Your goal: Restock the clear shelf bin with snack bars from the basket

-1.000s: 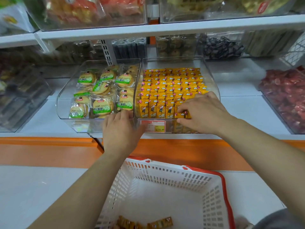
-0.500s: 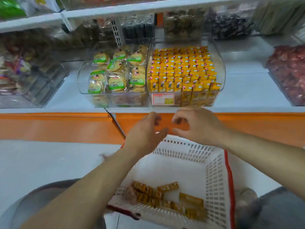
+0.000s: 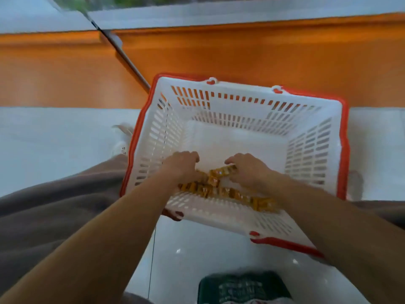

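The white basket with a red rim (image 3: 343, 150) stands on the floor below me. Several orange-wrapped snack bars (image 3: 221, 189) lie in a loose pile against its near wall. Both my hands are down inside it, on that pile. My left hand (image 3: 182, 166) curls its fingers over the left end of the bars. My right hand (image 3: 247, 173) curls round a few bars at the top of the pile, thumb over them. The clear shelf bin is out of view above the frame. The picture is blurred by motion.
The orange base panel (image 3: 241, 53) of the shelf unit rises behind the basket, with the white shelf edge (image 3: 219, 16) above it. White floor (image 3: 54, 141) lies around. My brown trouser leg (image 3: 54, 205) is at the left and a dark green thing (image 3: 243, 286) at the bottom.
My view has tipped down from the shelf to the basket. Both hands left the yellow bars in the bin, dropped past the shelf edge and reached into the basket onto the bars.
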Motion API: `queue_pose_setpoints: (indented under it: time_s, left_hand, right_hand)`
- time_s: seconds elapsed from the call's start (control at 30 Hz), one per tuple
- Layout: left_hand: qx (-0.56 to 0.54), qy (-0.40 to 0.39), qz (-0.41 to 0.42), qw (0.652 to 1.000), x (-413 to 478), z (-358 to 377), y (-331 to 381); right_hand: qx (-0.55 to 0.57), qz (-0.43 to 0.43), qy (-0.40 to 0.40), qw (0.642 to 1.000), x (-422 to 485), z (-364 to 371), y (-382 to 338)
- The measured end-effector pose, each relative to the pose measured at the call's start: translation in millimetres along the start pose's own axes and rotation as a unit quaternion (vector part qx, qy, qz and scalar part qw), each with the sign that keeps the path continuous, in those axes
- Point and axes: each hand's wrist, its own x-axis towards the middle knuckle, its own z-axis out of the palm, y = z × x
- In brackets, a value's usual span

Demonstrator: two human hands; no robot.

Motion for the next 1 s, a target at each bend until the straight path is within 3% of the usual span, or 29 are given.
queue_pose_setpoints:
  time_s: [0.17, 0.27, 0.37, 0.43, 0.53, 0.67, 0.83, 1.0]
  left_hand:
    - [-0.015, -0.078, -0.010, 0.997, 28.0, 14.3, -25.9]
    - [0.000, -0.082, 0.010, 0.997, 35.7, 26.6, -37.1]
    - [-0.071, -0.049, 0.013, 0.996, 42.1, 33.5, -42.3]
    - [-0.100, -0.038, 0.018, 0.994, 46.2, 35.7, -40.3]
    - [-0.143, -0.014, 0.029, 0.989, 51.9, 39.6, -36.5]
    - [-0.204, 0.012, 0.009, 0.979, 56.1, 41.7, -33.6]
    - [-0.221, 0.006, 0.003, 0.975, 58.6, 44.4, -30.3]
    - [-0.333, 0.015, 0.006, 0.943, 62.8, 42.8, -27.8]
  right_hand:
    - [-0.046, -0.021, 0.005, 0.999, 20.5, 30.7, 3.3]
    - [0.029, 0.017, -0.028, 0.999, 27.3, 37.3, 4.3]
    - [0.154, 0.064, 0.016, 0.986, 28.7, 40.9, 6.8]
    - [0.258, 0.107, 0.050, 0.959, 30.8, 39.8, 5.7]
    - [0.383, 0.129, 0.032, 0.914, 38.6, 34.1, 0.6]
    - [0.548, 0.183, -0.003, 0.816, 46.2, 28.9, -10.4]
    - [0.515, 0.201, 0.033, 0.832, 58.4, 21.0, -17.6]
    - [0.470, 0.162, 0.083, 0.864, 69.8, 17.8, -31.6]
